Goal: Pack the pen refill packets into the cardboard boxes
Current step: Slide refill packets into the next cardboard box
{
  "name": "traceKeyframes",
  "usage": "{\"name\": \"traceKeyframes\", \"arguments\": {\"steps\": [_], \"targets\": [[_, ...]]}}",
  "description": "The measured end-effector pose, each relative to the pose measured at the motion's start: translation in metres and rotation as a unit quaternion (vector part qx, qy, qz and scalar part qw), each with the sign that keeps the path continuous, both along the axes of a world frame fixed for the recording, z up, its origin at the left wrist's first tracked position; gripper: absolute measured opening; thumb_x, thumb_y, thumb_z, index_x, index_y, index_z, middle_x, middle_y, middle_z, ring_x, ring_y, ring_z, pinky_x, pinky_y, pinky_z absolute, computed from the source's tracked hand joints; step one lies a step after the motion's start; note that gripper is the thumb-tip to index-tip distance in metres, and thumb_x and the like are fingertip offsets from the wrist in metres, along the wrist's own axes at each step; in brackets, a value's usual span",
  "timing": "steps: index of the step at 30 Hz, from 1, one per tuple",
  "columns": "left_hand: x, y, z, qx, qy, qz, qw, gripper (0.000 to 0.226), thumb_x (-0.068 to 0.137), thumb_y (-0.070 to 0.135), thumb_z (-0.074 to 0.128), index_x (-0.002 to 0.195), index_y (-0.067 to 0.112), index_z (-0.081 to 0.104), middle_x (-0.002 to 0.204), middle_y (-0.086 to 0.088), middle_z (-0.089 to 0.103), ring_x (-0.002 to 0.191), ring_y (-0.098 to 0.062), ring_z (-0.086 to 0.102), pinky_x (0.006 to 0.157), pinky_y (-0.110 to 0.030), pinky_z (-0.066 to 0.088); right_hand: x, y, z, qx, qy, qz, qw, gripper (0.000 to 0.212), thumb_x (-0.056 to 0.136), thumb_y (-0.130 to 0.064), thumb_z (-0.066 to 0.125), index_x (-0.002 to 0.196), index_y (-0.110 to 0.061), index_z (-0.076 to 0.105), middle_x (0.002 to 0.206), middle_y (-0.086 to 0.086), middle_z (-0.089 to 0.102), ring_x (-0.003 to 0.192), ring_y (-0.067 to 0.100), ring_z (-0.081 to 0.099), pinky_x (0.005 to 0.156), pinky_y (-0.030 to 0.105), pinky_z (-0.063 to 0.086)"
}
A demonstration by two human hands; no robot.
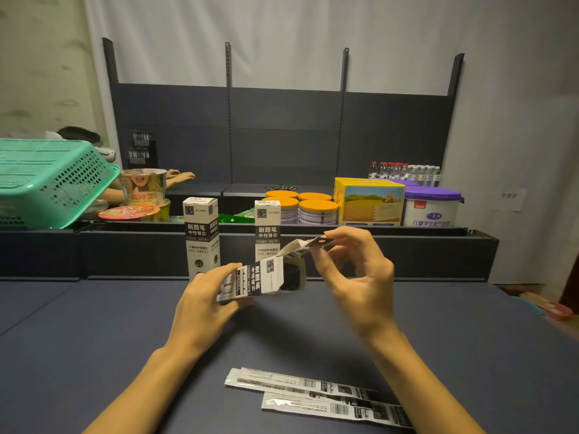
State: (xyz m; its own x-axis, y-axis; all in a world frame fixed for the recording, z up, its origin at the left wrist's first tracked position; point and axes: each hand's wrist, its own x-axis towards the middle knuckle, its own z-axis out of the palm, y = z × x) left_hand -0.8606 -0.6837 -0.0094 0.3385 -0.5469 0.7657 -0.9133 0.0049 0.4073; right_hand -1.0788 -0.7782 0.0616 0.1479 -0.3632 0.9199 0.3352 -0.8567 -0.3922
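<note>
The desk (94, 333) has a matt, smooth dark blue surface with no shine. The cardboard box (260, 278) held above it is thin printed card, lightly satin, black and white; the two upright boxes (200, 236) behind look the same. The refill packets (313, 386) near the front edge are glossy plastic film that catches the light, with printed labels. The green basket (47, 180) is perforated moulded plastic with a slight sheen. The tins (318, 211) carry smooth orange plastic lids. The shelving panel (282, 130) looks like matt dark painted metal. The wall behind resembles pale, softly creased cloth.
</note>
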Motion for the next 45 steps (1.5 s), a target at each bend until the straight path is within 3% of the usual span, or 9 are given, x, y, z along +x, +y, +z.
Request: {"name": "traceKeyframes", "arguments": {"steps": [8, 11, 21, 25, 30, 35, 38, 40, 45], "targets": [[-0.002, 0.000, 0.001, -0.001, 0.005, 0.004, 1.000, 0.063, 0.068, 0.028, 0.083, 0.126, 0.020, 0.059, 0.109, 0.002, 0.063, 0.084, -0.013, 0.051, 0.079, -0.032, 0.047, 0.000, -0.005, -0.002, -0.136, 0.040, -0.074, 0.987, 0.010, 0.080, 0.002, 0.074, 0.088, 0.000, 0.070, 0.090, 0.007, 0.066, 0.073, 0.011, 0.059, 0.065, 0.018, 0.049], [-0.003, 0.001, 0.002, -0.008, 0.017, 0.005, 1.000, 0.063, 0.068, 0.030, 0.082, 0.126, 0.021, 0.060, 0.106, 0.011, 0.058, 0.086, -0.013, 0.052, 0.078, -0.030, 0.044, 0.003, -0.007, -0.005, -0.171, 0.057, -0.091, 0.979, 0.011, 0.080, 0.000, 0.074, 0.090, 0.000, 0.071, 0.092, 0.007, 0.068, 0.079, 0.011, 0.061, 0.068, 0.020, 0.052], [-0.002, 0.002, 0.001, 0.001, 0.027, 0.000, 1.000, 0.065, 0.068, 0.036, 0.078, 0.127, 0.022, 0.058, 0.106, 0.010, 0.056, 0.090, -0.015, 0.054, 0.079, -0.029, 0.044, 0.008, -0.011, -0.013, -0.194, 0.086, -0.092, 0.973, 0.014, 0.083, -0.008, 0.068, 0.097, -0.006, 0.068, 0.102, 0.003, 0.070, 0.076, 0.014, 0.064, 0.066, 0.040, 0.055], [-0.003, 0.002, 0.002, 0.004, 0.025, -0.016, 1.000, 0.066, 0.066, 0.045, 0.070, 0.127, 0.023, 0.058, 0.106, 0.013, 0.056, 0.086, -0.013, 0.053, 0.076, -0.026, 0.043, 0.011, -0.011, -0.012, -0.218, 0.115, -0.127, 0.961, 0.014, 0.084, -0.015, 0.061, 0.095, -0.009, 0.067, 0.093, 0.001, 0.071, 0.076, 0.008, 0.058, 0.064, 0.035, 0.051], [-0.001, 0.001, 0.001, 0.008, 0.007, -0.027, 1.000, 0.065, 0.066, 0.045, 0.071, 0.126, 0.026, 0.058, 0.106, 0.016, 0.056, 0.082, -0.008, 0.051, 0.077, -0.024, 0.043, 0.016, -0.012, -0.017, -0.194, 0.179, -0.133, 0.955, 0.020, 0.087, -0.021, 0.057, 0.102, -0.012, 0.066, 0.093, 0.000, 0.071, 0.068, 0.014, 0.053, 0.066, 0.018, 0.039], [-0.001, 0.002, 0.001, 0.005, -0.003, -0.034, 0.999, 0.064, 0.067, 0.045, 0.072, 0.126, 0.027, 0.058, 0.104, 0.019, 0.055, 0.082, -0.004, 0.051, 0.076, -0.024, 0.044, 0.018, -0.011, -0.018, -0.189, 0.224, -0.136, 0.946, 0.019, 0.091, -0.022, 0.052, 0.103, -0.015, 0.065, 0.087, 0.000, 0.069, 0.061, 0.020, 0.052, 0.060, 0.031, 0.045], [0.000, 0.001, 0.000, 0.001, -0.006, -0.038, 0.999, 0.063, 0.068, 0.046, 0.076, 0.126, 0.028, 0.058, 0.104, 0.020, 0.055, 0.083, -0.002, 0.052, 0.077, -0.025, 0.046, 0.017, -0.008, -0.016, -0.212, 0.246, -0.138, 0.936, 0.020, 0.093, -0.019, 0.051, 0.106, -0.013, 0.065, 0.098, 0.002, 0.070, 0.070, 0.025, 0.058, 0.063, 0.037, 0.050], [0.001, 0.001, 0.000, 0.002, -0.008, -0.037, 0.999, 0.064, 0.068, 0.047, 0.077, 0.126, 0.028, 0.058, 0.105, 0.019, 0.056, 0.082, -0.005, 0.051, 0.078, -0.029, 0.048, 0.016, -0.005, -0.014, -0.239, 0.269, -0.148, 0.921, 0.021, 0.093, -0.019, 0.049, 0.106, -0.012, 0.064, 0.105, 0.003, 0.069, 0.079, 0.024, 0.061, 0.067, 0.035, 0.052], [0.003, -0.001, -0.002, -0.004, -0.017, -0.035, 0.999, 0.064, 0.066, 0.044, 0.074, 0.125, 0.027, 0.058, 0.104, 0.017, 0.058, 0.081, -0.008, 0.052, 0.076, -0.030, 0.050, 0.016, 0.001, -0.008, -0.262, 0.306, -0.199, 0.893, 0.022, 0.092, -0.022, 0.042, 0.104, -0.015, 0.060, 0.096, 0.002, 0.068, 0.074, 0.021, 0.059, 0.063, 0.030, 0.048]]}}
